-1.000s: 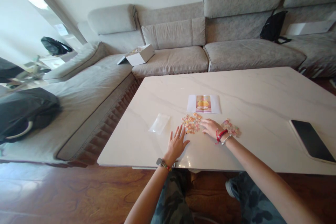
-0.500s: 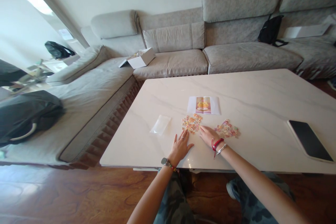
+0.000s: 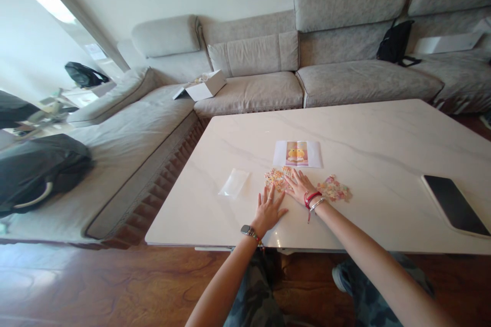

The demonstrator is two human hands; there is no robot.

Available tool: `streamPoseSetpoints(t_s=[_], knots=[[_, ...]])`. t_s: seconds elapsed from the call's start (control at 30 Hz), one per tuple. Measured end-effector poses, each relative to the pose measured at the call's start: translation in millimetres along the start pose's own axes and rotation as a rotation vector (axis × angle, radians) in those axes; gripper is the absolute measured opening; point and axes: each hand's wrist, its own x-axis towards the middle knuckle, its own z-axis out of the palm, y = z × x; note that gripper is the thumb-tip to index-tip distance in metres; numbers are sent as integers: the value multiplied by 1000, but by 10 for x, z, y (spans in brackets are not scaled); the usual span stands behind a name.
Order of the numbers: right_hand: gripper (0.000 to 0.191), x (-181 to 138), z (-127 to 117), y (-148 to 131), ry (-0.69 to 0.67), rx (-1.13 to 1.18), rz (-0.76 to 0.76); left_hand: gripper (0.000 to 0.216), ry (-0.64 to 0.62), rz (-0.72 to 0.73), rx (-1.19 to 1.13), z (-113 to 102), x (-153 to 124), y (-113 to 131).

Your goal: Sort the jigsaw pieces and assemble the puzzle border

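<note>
Grey sofa (image 3: 345,74) lining the background, white marbled table (image 3: 368,135) in front; and on it, back from the near edge and towards the left edge, sits the left heap of small coloured pieces (image 3: 273,179); right hand (image 3: 301,186) spreads over its right side, fingers fanned, whatever lies beneath hidden from us; left hand (image 3: 270,210) lies flat at its near side, fingers straight and loose, gripping nothing; a second heap (image 3: 335,188) sits just beyond the right wrist; the printed sheet (image 3: 298,154) lies towards the far edge; plastic bag (image 3: 235,183) towards the left edge; dark-screened device (image 3: 456,204) near the near edge, well off to the right!
</note>
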Motion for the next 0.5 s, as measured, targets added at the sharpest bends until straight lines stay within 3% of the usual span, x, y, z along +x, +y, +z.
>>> streamPoseSetpoints(t_s=[0.2,0.5], knots=[[57,241,69,120,30,-15,3,60,1,47,21,-26,118,-108],[56,304,17,347,84,-23,-70,61,22,79,19,-1,140,-185]])
